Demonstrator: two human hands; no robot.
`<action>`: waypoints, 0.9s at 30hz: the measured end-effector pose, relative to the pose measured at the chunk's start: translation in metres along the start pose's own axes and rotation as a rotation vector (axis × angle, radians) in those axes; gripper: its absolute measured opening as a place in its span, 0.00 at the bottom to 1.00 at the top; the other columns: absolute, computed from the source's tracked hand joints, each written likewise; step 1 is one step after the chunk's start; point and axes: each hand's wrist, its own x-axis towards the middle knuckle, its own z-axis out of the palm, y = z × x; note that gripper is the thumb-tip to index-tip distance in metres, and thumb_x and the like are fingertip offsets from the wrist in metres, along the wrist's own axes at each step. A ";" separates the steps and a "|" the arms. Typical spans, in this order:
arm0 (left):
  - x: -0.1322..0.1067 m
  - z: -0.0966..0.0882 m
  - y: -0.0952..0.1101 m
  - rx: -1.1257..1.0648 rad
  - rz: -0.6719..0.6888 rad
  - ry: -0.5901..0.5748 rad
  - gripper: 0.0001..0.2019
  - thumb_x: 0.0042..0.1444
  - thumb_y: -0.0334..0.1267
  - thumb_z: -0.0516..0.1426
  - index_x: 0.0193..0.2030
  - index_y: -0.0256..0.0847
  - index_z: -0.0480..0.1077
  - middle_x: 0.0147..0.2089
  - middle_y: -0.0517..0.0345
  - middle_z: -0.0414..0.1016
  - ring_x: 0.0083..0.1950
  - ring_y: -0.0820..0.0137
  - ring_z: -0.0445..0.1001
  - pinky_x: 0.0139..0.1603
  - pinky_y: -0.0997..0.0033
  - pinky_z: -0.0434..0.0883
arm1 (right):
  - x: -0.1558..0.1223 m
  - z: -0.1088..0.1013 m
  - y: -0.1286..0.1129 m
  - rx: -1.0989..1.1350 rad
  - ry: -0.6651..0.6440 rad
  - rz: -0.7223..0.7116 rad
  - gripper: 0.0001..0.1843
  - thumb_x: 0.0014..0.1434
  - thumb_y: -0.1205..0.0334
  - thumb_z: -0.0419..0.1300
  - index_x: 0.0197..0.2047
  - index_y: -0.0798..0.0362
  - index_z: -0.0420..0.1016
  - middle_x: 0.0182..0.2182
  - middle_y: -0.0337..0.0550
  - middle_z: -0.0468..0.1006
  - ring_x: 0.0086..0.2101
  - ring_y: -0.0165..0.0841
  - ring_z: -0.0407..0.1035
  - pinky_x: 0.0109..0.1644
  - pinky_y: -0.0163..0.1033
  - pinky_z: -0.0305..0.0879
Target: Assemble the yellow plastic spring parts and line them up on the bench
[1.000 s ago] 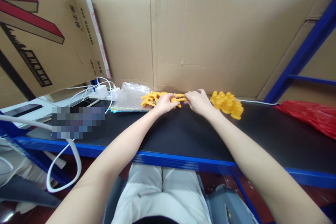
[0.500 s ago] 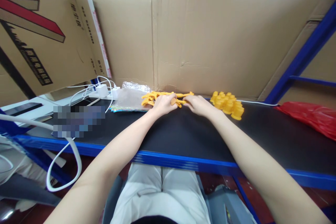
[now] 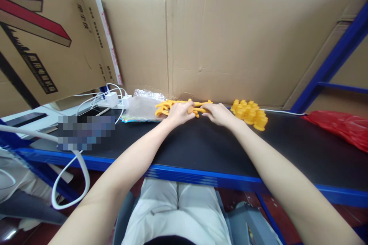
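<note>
In the head view, branching yellow-orange plastic pieces lie at the back of the black tabletop, partly covered by my hands. My left hand is closed over them, its fingers wrapped round the middle. Beside it, my right hand pinches the right end of a thin yellow-orange piece between its fingertips. Its exact shape is hidden by the fingers. Just right of my right hand stands a cluster of yellow stepped plastic pieces, set close together.
Clear plastic bags lie to the left of my left hand. White chargers and cables sit farther left, near a blurred-out object. A red plastic bag is at the right. Cardboard walls the back; a blue rail edges the front.
My right hand's fingers have shifted very slightly on the thin piece. My left hand and the things on the table stay in place.
</note>
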 end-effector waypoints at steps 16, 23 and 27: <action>0.004 0.008 0.003 -0.368 -0.282 -0.117 0.08 0.47 0.39 0.57 0.34 0.40 0.72 0.28 0.56 0.77 0.30 0.68 0.73 0.31 0.69 0.69 | 0.000 -0.001 0.001 -0.113 0.174 -0.042 0.06 0.59 0.66 0.51 0.41 0.54 0.65 0.36 0.48 0.76 0.37 0.37 0.67 0.42 0.41 0.50; 0.000 0.001 0.004 -0.034 -0.171 -0.101 0.18 0.47 0.45 0.57 0.44 0.40 0.72 0.36 0.51 0.77 0.37 0.59 0.74 0.38 0.63 0.69 | 0.000 0.005 -0.001 0.017 -0.026 0.035 0.10 0.62 0.60 0.51 0.45 0.54 0.67 0.42 0.50 0.76 0.41 0.38 0.69 0.43 0.41 0.54; -0.001 0.000 0.007 0.001 -0.139 -0.119 0.17 0.48 0.45 0.57 0.44 0.42 0.72 0.36 0.51 0.77 0.38 0.59 0.75 0.38 0.64 0.69 | 0.001 0.003 -0.003 0.003 -0.097 0.053 0.07 0.61 0.62 0.52 0.41 0.53 0.69 0.40 0.48 0.77 0.40 0.38 0.70 0.42 0.41 0.54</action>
